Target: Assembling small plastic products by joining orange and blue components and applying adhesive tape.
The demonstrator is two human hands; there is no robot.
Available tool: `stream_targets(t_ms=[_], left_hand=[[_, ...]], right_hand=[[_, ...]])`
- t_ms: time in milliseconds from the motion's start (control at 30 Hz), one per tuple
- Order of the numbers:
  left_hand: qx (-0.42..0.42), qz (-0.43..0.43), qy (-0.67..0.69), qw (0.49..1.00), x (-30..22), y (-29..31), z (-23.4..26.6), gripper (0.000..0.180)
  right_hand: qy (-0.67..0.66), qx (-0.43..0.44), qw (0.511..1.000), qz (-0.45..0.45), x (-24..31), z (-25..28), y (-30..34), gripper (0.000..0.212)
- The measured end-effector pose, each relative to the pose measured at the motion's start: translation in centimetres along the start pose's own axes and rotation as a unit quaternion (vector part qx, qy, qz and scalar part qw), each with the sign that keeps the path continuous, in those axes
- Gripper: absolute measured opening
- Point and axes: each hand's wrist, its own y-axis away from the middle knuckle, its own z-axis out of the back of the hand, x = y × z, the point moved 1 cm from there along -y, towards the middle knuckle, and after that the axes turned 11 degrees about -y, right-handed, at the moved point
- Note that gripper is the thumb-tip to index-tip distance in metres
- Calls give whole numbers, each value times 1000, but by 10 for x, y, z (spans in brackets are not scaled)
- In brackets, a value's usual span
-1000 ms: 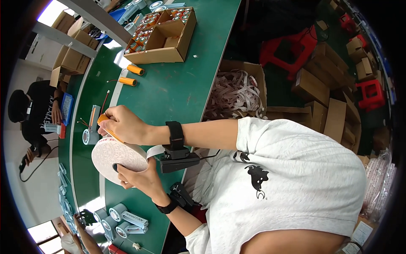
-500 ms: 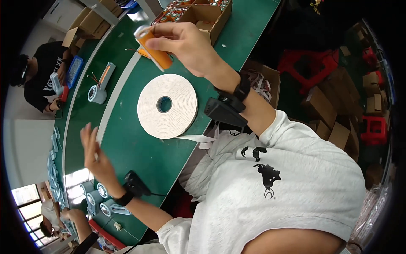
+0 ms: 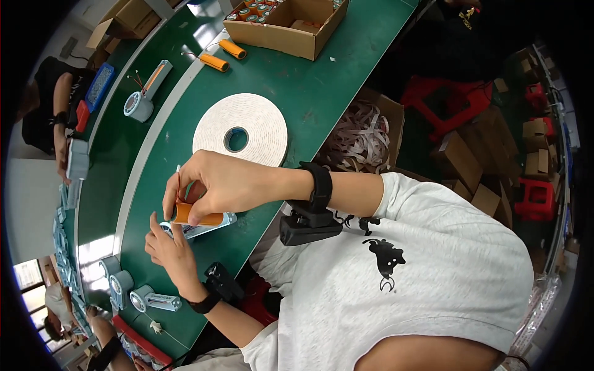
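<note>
The right hand (image 3: 216, 185) pinches an orange cylindrical battery (image 3: 207, 216) between thumb and fingers, with a thin wire rising from the battery's far end beside the index finger. The battery lies lengthwise over a pale blue handheld fan (image 3: 229, 220), which rests tilted near the front part of the green worktable (image 3: 303, 99); whether the two touch cannot be told. The left hand (image 3: 168, 248) has its fingers bent and partly spread around the fan's round end, the thumb just beside the battery; how firmly it grips is hidden. Just beyond the right hand, a large roll of white tape (image 3: 265, 127) lies flat on the worktable, its near edge partly covered by the wrist. Farther along, two loose orange batteries (image 3: 214, 62) lie side by side near a cardboard box (image 3: 272, 42) with more cells in it. Another pale blue fan (image 3: 138, 107) stands with wires showing beyond the metal strip. More pale blue fans (image 3: 121, 283) are grouped near the left forearm. Beside the worktable, a carton holds tangled white strips (image 3: 365, 133). Across from the person, a co-worker's hand (image 3: 60, 148) touches a pale blue housing (image 3: 77, 159)
</note>
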Motion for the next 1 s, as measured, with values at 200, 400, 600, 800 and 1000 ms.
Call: stream_targets(t_ms=[200,400,600,800,1000], left_hand=[[26,-236,345,908,22,3,31,25],[-11,-376,119,919,5,4,23,23],[54,-328,161,929,2,1,26,19],[196,-76,439,874,28,0,7,16],[10,-160,381,911,13,11,0,17]], right_hand=[[96,-12,995,-22,-8,-2,1,21],[166,13,986,-26,-18,-8,4,19],[222,63,973,26,-20,-13,12,14],[340,141,929,27,-6,-16,5,13],[358,174,916,42,-14,-17,0,12]])
